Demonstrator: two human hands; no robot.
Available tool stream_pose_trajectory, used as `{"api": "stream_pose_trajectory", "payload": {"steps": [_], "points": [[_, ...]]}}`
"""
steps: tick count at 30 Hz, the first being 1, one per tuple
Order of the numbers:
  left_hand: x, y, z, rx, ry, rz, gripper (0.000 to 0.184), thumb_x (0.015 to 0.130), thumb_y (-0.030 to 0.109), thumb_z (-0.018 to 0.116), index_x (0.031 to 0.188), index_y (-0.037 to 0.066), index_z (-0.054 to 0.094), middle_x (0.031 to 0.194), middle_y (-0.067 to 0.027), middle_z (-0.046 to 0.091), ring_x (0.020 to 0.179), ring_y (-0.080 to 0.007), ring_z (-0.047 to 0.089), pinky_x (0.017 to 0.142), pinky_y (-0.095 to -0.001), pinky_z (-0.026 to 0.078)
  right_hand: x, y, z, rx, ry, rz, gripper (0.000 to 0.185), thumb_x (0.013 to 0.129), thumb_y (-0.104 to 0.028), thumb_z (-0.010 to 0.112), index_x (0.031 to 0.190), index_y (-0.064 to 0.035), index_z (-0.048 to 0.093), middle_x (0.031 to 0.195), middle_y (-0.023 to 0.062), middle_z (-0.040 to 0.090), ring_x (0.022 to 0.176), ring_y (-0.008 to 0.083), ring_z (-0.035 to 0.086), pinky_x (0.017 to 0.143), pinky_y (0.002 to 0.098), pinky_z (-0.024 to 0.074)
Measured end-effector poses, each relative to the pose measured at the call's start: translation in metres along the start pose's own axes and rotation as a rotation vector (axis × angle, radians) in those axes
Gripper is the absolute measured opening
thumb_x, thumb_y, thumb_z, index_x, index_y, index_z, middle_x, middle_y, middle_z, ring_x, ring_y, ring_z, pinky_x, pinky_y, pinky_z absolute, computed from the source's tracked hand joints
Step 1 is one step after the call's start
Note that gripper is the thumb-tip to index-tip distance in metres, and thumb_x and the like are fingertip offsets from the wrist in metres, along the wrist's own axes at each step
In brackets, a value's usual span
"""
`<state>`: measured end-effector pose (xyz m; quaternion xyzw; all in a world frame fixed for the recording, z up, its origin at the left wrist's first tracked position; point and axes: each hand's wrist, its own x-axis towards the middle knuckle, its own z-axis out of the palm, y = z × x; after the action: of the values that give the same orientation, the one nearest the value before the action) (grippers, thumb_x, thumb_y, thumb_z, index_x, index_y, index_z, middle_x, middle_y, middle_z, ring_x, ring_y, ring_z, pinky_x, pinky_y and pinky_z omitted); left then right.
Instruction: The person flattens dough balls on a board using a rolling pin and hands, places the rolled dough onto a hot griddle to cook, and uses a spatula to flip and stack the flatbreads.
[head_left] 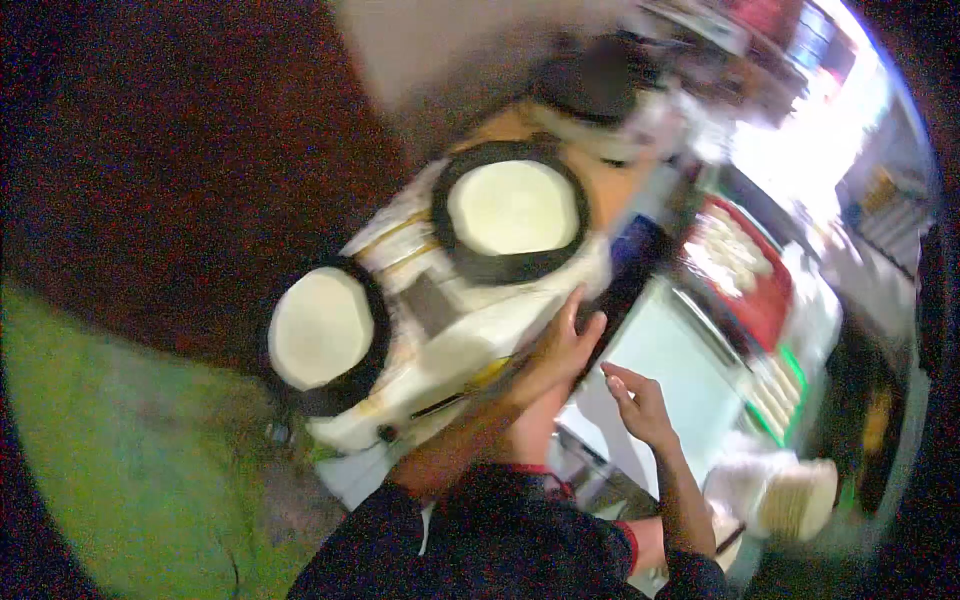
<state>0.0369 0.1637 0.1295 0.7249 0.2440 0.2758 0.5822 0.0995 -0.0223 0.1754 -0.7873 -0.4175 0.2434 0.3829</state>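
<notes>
My left hand [570, 348] reaches over the front edge of the hotplate counter, its thumb and fingers apart and nothing visible in it. Over the pale, flat work board [682, 365] is my right hand [641, 408], its fingers loosely curved and slightly apart; I see nothing held there. Beyond my left hand, a round white sheet of batter or dough [512, 207] lies on a black round hotplate [515, 268]. A second white round [322, 328] covers another black hotplate [378, 345] to the left. Motion blurs the fingers somewhat.
A red tray [778, 315] of pale dough pieces stands beyond the board. Nearby sits a green-edged tray [790, 368] with pale strips. A stack of thin flat rounds [797, 500] is at lower right. A dark round object [590, 80] stands at the back. Green floor [120, 450] shows left.
</notes>
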Motion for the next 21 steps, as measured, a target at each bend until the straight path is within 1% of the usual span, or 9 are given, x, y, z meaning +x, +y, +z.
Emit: {"api": "stream_pose_trajectory", "payload": {"steps": [3, 5, 6, 8, 9, 11, 14, 17, 21], "points": [[0.084, -0.012, 0.115, 0.078, -0.14, -0.076, 0.08, 0.096, 0.045, 0.058, 0.149, -0.007, 0.029, 0.146, -0.0311, 0.045, 0.135, -0.0445, 0.046, 0.113, -0.0467, 0.036, -0.055, 0.059, -0.074, 0.029, 0.196, 0.215, 0.042, 0.102, -0.035, 0.054, 0.121, 0.0, 0.068, 0.117, 0.0196, 0.071, 0.105, 0.0259, 0.07, 0.093, 0.0379, 0.0526], [0.133, -0.042, 0.175, 0.148, -0.078, -0.136, 0.087, 0.095, 0.049, 0.057, 0.149, -0.011, 0.025, 0.146, -0.033, 0.044, 0.133, -0.0446, 0.048, 0.112, -0.0459, 0.037, -0.081, 0.093, -0.112, -0.002, 0.275, 0.314, 0.042, 0.102, -0.035, 0.055, 0.12, -0.0005, 0.069, 0.115, 0.0187, 0.072, 0.103, 0.0248, 0.07, 0.092, 0.0368, 0.0528], [0.15, -0.049, 0.201, 0.212, 0.002, -0.171, 0.089, 0.095, 0.05, 0.057, 0.149, -0.012, 0.024, 0.146, -0.0338, 0.043, 0.133, -0.0443, 0.048, 0.112, -0.0446, 0.037, -0.093, 0.111, -0.131, 0.048, 0.324, 0.336, 0.041, 0.102, -0.035, 0.056, 0.121, -0.0009, 0.069, 0.114, 0.0177, 0.073, 0.102, 0.0235, 0.07, 0.091, 0.0362, 0.0529], [0.171, -0.042, 0.215, 0.118, -0.145, -0.255, 0.091, 0.095, 0.053, 0.056, 0.15, -0.012, 0.024, 0.14, -0.0349, 0.05, 0.131, -0.0418, 0.051, 0.111, -0.0426, 0.039, -0.108, 0.136, -0.162, 0.15, 0.402, 0.357, 0.041, 0.101, -0.035, 0.058, 0.121, -0.0017, 0.069, 0.111, 0.0156, 0.074, 0.1, 0.0209, 0.07, 0.089, 0.035, 0.0533], [0.186, -0.06, 0.221, 0.35, -0.147, -0.25, 0.089, 0.096, 0.054, 0.054, 0.148, -0.012, 0.027, 0.131, -0.0345, 0.056, 0.12, -0.0401, 0.059, 0.106, -0.0422, 0.043, -0.109, 0.155, -0.175, 0.093, 0.421, 0.348, 0.038, 0.1, -0.034, 0.059, 0.12, -0.0029, 0.07, 0.106, 0.0122, 0.075, 0.097, 0.0182, 0.069, 0.086, 0.0336, 0.0538], [0.191, -0.06, 0.215, 0.5, -0.218, -0.22, 0.084, 0.097, 0.056, 0.05, 0.144, -0.012, 0.033, 0.11, -0.0327, 0.065, 0.094, -0.037, 0.07, 0.094, -0.0418, 0.049, -0.104, 0.173, -0.202, 0.152, 0.498, 0.347, 0.035, 0.099, -0.031, 0.061, 0.117, -0.0033, 0.072, 0.102, 0.0093, 0.075, 0.092, 0.0149, 0.068, 0.082, 0.0321, 0.0541], [0.165, -0.084, 0.184, 0.221, -0.399, -0.323, 0.078, 0.099, 0.058, 0.043, 0.132, -0.013, 0.042, 0.087, -0.0293, 0.068, 0.058, -0.0355, 0.07, 0.073, -0.0412, 0.056, -0.077, 0.215, -0.255, 0.323, 0.593, 0.252, 0.034, 0.099, -0.03, 0.063, 0.114, -0.0011, 0.072, 0.094, 0.0047, 0.074, 0.083, 0.0106, 0.066, 0.076, 0.0296, 0.0544], [0.108, -0.023, 0.153, 0.526, -0.365, -0.255, 0.083, 0.09, 0.054, 0.064, 0.131, -0.014, 0.041, 0.086, -0.0294, 0.068, 0.062, -0.0378, 0.07, 0.071, -0.0431, 0.057, -0.017, 0.229, -0.305, 0.398, 0.624, 0.342, 0.034, 0.098, -0.028, 0.063, 0.114, 0.0006, 0.071, 0.091, 0.0039, 0.072, 0.077, 0.0095, 0.065, 0.072, 0.0285, 0.0544], [0.092, -0.035, 0.146, 0.899, -0.492, -0.102, 0.103, 0.074, 0.045, 0.085, 0.139, -0.014, 0.031, 0.09, -0.0312, 0.069, 0.078, -0.0417, 0.072, 0.076, -0.0486, 0.057, 0.073, 0.278, -0.334, 0.369, 0.559, 0.374, 0.033, 0.092, -0.029, 0.07, 0.11, -0.0015, 0.073, 0.085, 0.0046, 0.072, 0.074, 0.0114, 0.064, 0.07, 0.0292, 0.0537]]}}
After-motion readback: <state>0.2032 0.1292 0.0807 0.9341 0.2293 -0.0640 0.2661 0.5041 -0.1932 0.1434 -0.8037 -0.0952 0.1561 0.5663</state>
